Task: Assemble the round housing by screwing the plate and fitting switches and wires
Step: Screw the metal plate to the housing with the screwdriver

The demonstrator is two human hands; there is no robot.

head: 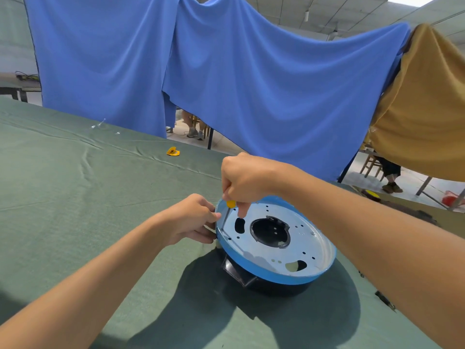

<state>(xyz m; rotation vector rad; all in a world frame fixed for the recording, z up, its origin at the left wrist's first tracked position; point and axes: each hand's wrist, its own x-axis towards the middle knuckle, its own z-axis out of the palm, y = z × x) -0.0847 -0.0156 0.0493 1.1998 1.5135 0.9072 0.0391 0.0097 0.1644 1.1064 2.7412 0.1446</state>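
one green table (75,197) carries the housing (276,278) close in front of the person, with the plate (302,243) facing up so it can be screwed down. left hand (193,220) curls round the housing's left rim, likely to stop it turning. right hand (244,182) grips a screwdriver (227,210) nearly upright, tip at the plate's left edge; the screw itself is too small to tell.

1. The handle of the screwdriver (230,204) is mostly hidden inside the right hand (242,180).
2. What lies under its tip is too small to be told.
3. The black housing (264,285) is largely covered by the plate (302,248).
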